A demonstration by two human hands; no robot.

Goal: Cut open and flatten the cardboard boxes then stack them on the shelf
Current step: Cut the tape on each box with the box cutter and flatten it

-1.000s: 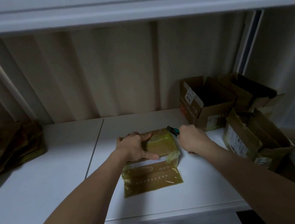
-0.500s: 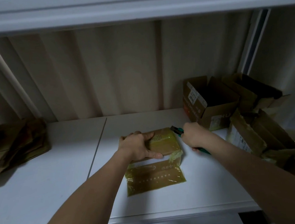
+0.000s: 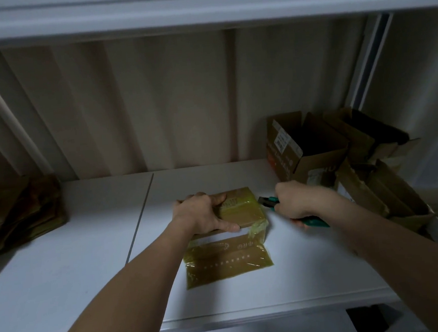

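A small cardboard box wrapped in yellowish tape sits mid-shelf, its near flap folded down flat toward me. My left hand grips the box's top from the left, thumb along the near edge. My right hand holds a green utility knife, its tip at the box's right side. The white shelf carries all of this.
A pile of flattened cardboard lies at the far left of the shelf. Several open, uncut boxes crowd the right end, close to my right forearm. An upper shelf board runs overhead.
My right hand has drawn the knife back along the box's right side toward me, showing more of the green handle. The left hand keeps its grip on the box.
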